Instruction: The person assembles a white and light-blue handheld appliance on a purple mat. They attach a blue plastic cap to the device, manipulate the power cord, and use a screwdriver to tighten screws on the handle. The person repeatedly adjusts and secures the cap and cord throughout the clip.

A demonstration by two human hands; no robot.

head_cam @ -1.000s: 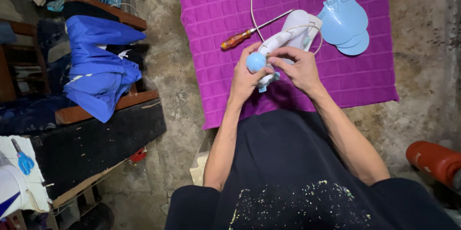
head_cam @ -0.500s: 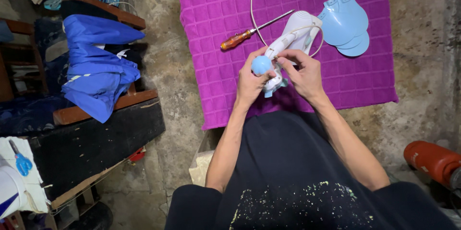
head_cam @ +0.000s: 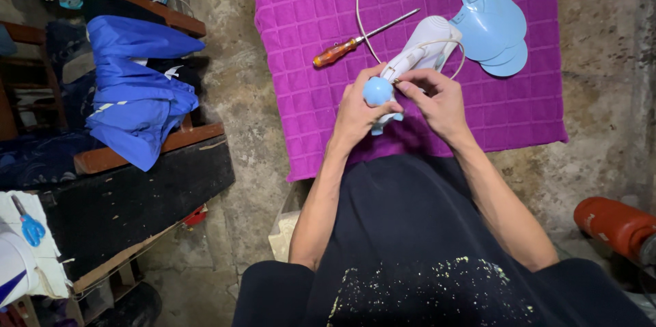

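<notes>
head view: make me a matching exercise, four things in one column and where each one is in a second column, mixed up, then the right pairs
Things:
1. screwdriver
2. light blue plastic covers
3. light blue round knob
4. red cylinder

Places:
A. on the concrete floor at the right edge
B. lying on the purple cloth, left of the white appliance body
C. gripped in the left hand
D. stacked on the purple cloth, right of the white appliance body

Pairs: 1-B, 2-D, 3-C, 4-A
</notes>
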